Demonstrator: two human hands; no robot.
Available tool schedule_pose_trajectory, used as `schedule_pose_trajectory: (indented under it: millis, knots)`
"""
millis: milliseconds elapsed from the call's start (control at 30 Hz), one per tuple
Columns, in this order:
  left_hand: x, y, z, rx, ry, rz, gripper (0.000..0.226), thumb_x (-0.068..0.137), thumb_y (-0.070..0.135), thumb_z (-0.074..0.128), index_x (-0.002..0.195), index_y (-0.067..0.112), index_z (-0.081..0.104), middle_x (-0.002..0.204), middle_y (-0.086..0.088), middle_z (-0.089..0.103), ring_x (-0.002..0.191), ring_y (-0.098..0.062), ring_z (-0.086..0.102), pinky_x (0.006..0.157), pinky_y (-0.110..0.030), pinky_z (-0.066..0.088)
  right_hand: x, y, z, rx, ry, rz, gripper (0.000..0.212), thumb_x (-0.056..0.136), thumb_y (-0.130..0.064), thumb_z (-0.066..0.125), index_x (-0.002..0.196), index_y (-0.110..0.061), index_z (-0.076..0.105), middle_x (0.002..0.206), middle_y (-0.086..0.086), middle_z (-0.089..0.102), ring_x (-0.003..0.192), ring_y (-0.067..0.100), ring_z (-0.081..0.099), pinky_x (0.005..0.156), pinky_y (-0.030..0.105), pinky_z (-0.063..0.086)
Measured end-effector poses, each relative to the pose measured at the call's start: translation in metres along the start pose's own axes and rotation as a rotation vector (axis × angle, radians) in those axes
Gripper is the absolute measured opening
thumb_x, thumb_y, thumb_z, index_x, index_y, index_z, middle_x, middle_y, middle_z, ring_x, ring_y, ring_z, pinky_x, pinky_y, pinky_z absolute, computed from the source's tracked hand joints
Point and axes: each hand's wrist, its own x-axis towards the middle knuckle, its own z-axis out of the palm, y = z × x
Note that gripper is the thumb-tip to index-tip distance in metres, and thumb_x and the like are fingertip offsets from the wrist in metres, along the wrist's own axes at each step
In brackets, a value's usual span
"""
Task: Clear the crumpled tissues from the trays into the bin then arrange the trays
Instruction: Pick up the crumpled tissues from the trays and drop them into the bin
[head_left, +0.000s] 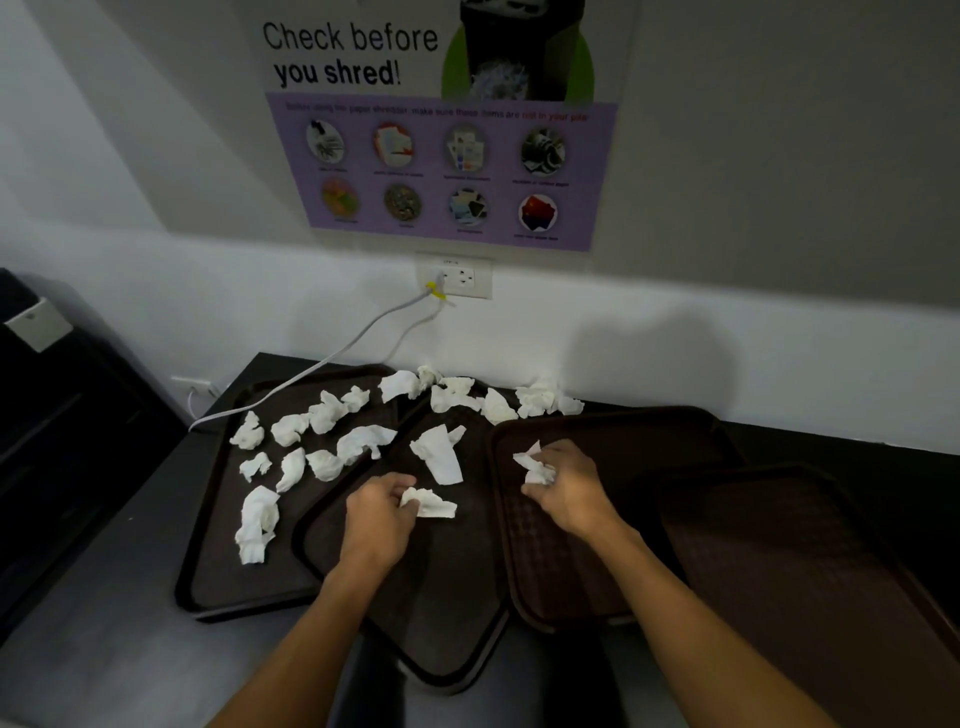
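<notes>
Hands: two, both over the trays.
Trays: four, dark brown and overlapping on the dark counter (104, 597).
Tissues: about eighteen crumpled white ones, two of them in the hands.
Left hand (382, 512): fingers curled, pinching one tissue (431, 505) that lies on the middle tray (441, 597).
Right hand (566, 483): closed round a second tissue (535, 465), just above the third tray (545, 571).
Left tray (208, 571): to the left of the left hand and holding about nine loose tissues (291, 447).
Middle tray: turned corner-on; one large tissue (439, 454) lies just beyond the left hand, between the two hands.
Third tray: under the right hand; the only tissue there is the one held.
Far tray (779, 571): to the right of the right hand, resting on the third tray's edge.
Back row: about six tissues (498, 405) beyond both hands, along the wall at the trays' far edges.
Wall: one poster (441, 156), and one socket (457, 278) with a grey cable (337, 358) running over the left tray's far corner.
</notes>
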Motion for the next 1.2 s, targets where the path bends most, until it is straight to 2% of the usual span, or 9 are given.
schedule_pose_trajectory:
  millis: [167,267,400,533,667,800,1033,1133,1200]
  knots:
    - [-0.017,-0.012,-0.025,-0.056,0.053,0.019,0.025,0.087,0.008,0.073,0.108,0.021,0.075,0.099,0.002,0.069,0.088,-0.004,0.065,0.074,-0.009,0.046,-0.023,-0.041,0.015,0.077,0.077,-0.086,0.037,0.085,-0.019,0.082,0.119,-0.008,0.071,0.115,0.001,0.064,0.098,0.01,0.061,0.078,-0.001,0.038]
    - [-0.031,-0.025,-0.044,-0.091,0.086,0.015,0.024,0.085,0.008,0.074,0.104,0.022,0.076,0.099,0.004,0.07,0.087,-0.005,0.066,0.074,-0.003,0.043,-0.042,-0.066,0.032,0.125,0.064,-0.11,0.037,0.085,-0.022,0.083,0.119,-0.015,0.072,0.108,-0.003,0.068,0.094,0.008,0.064,0.083,0.016,0.053]
    - [-0.054,-0.048,-0.075,-0.203,0.097,-0.011,0.024,0.087,0.008,0.073,0.107,0.022,0.075,0.097,0.009,0.073,0.09,-0.001,0.068,0.08,-0.008,0.05,-0.069,-0.096,0.064,0.176,0.022,-0.146,0.039,0.085,-0.021,0.082,0.121,-0.023,0.068,0.107,-0.004,0.069,0.091,0.008,0.068,0.079,0.023,0.06]
    - [-0.082,-0.078,-0.11,-0.28,0.125,-0.046,0.025,0.088,0.008,0.073,0.106,0.025,0.076,0.093,0.012,0.074,0.09,0.009,0.067,0.077,0.002,0.044,-0.098,-0.124,0.106,0.189,-0.009,-0.176,0.022,0.086,-0.026,0.081,0.108,-0.028,0.075,0.099,-0.013,0.072,0.091,0.008,0.07,0.083,0.038,0.062]
    - [-0.113,-0.123,-0.148,-0.298,0.141,-0.084,0.027,0.087,0.012,0.075,0.111,0.023,0.077,0.097,0.012,0.075,0.093,0.004,0.068,0.085,-0.008,0.05,-0.133,-0.158,0.152,0.203,-0.041,-0.147,0.022,0.084,-0.025,0.083,0.105,-0.025,0.078,0.095,-0.011,0.073,0.086,0.004,0.07,0.087,0.024,0.057]
    - [-0.144,-0.169,-0.187,-0.301,0.187,-0.113,0.028,0.085,0.011,0.077,0.11,0.022,0.076,0.094,0.012,0.073,0.091,0.001,0.069,0.075,-0.001,0.047,-0.171,-0.193,0.202,0.234,-0.109,-0.117,0.034,0.082,-0.017,0.084,0.114,-0.023,0.075,0.101,-0.009,0.07,0.091,-0.003,0.064,0.074,-0.002,0.043]
    - [-0.198,-0.252,-0.246,-0.267,0.284,-0.202,0.026,0.089,0.015,0.069,0.113,0.019,0.076,0.099,0.007,0.076,0.089,-0.001,0.069,0.08,-0.007,0.05,-0.233,-0.242,0.285,0.229,-0.193,-0.202,0.033,0.087,-0.013,0.076,0.119,-0.02,0.075,0.107,-0.005,0.072,0.096,0.003,0.066,0.091,0.015,0.052]
    - [-0.221,-0.282,-0.265,-0.263,0.331,-0.253,0.024,0.094,0.011,0.063,0.113,0.016,0.077,0.102,0.002,0.076,0.095,-0.009,0.07,0.087,-0.015,0.05,-0.256,-0.259,0.315,0.228,-0.255,-0.256,0.031,0.09,-0.013,0.074,0.12,-0.02,0.074,0.107,-0.005,0.07,0.096,0.003,0.065,0.083,0.006,0.047]
    - [-0.233,-0.305,-0.273,-0.272,0.344,-0.29,0.024,0.096,0.012,0.062,0.114,0.017,0.077,0.105,0.003,0.076,0.097,-0.009,0.07,0.092,-0.024,0.053,-0.27,-0.266,0.333,0.225,-0.304,-0.27,0.031,0.09,-0.014,0.074,0.12,-0.02,0.073,0.108,-0.005,0.07,0.097,0.005,0.066,0.084,0.012,0.05]
